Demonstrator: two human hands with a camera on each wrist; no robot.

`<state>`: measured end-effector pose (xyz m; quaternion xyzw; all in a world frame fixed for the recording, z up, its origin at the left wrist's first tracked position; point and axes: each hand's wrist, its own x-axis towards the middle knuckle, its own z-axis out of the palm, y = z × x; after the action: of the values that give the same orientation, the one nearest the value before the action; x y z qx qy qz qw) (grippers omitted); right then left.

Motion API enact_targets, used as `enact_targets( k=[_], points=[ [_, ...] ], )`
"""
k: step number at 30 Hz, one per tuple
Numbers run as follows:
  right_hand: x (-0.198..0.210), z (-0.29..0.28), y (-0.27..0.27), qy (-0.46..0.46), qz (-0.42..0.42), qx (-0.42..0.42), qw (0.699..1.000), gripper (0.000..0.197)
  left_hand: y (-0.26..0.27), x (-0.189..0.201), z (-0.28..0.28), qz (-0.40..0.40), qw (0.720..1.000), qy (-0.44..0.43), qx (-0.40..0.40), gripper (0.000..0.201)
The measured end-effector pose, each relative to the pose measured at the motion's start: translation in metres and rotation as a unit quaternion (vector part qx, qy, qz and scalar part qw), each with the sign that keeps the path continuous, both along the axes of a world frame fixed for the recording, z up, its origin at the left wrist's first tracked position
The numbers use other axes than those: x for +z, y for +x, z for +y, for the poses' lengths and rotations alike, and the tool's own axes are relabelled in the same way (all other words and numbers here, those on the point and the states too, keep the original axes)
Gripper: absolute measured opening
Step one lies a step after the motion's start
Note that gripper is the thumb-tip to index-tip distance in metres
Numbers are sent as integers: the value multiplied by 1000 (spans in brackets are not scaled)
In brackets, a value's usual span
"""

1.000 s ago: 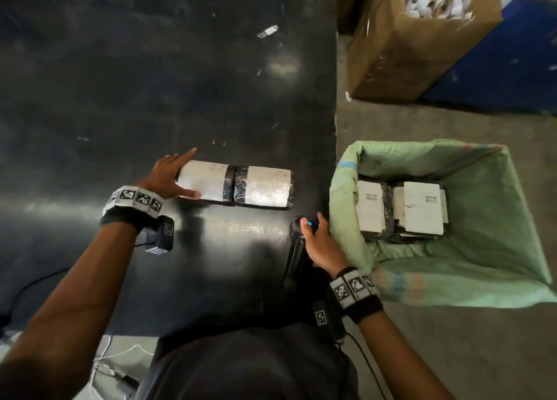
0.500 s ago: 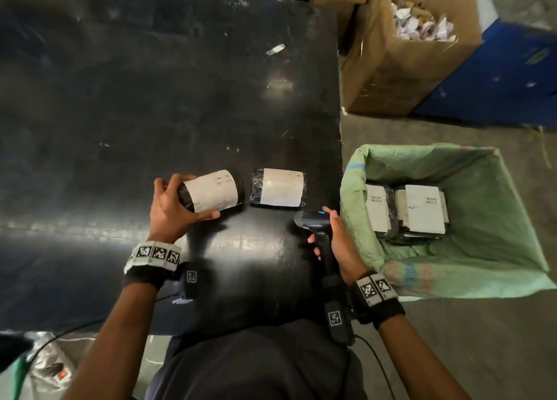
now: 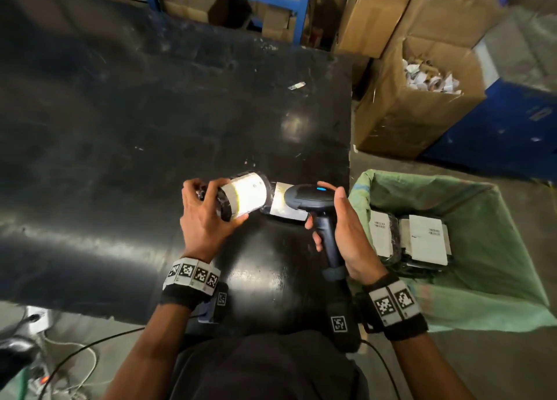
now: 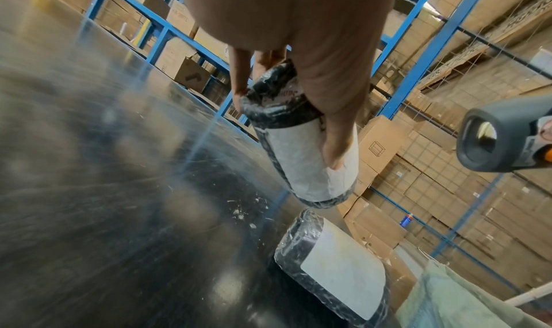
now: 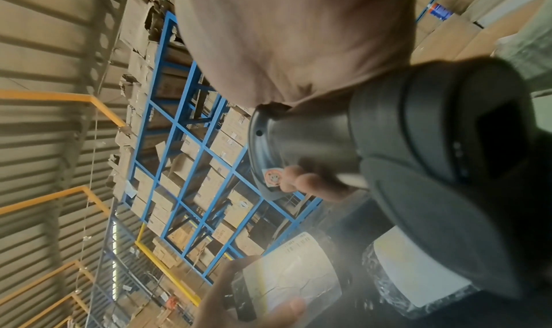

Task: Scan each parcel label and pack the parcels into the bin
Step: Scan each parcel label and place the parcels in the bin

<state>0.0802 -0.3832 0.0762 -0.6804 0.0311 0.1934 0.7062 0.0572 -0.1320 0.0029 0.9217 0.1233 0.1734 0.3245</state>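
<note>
Two parcels (image 3: 410,243) are already packed in the bin (image 3: 512,267). One parcel (image 3: 245,196) is gripped by the left hand (image 3: 205,218) and lit by the scanner (image 3: 310,200), which is clasped in the right hand (image 3: 349,237); another parcel (image 4: 337,267) is left on the bench (image 3: 120,128).

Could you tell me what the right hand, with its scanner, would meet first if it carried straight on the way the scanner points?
Most likely the held parcel in the left hand: the right hand aims the scanner at its lit label. Depth is unclear; the gap looks small.

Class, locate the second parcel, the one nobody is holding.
In the head view, the second parcel lies on the black table, partly under the scanner, left of the green bin.
</note>
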Motion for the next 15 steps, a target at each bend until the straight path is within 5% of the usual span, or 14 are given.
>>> enact_targets(
  k=[15],
  points=[
    [6,-9,-17,2,9,15,1000,48,-20,-2,-14,-10,1000,25,-4,76]
  ],
)
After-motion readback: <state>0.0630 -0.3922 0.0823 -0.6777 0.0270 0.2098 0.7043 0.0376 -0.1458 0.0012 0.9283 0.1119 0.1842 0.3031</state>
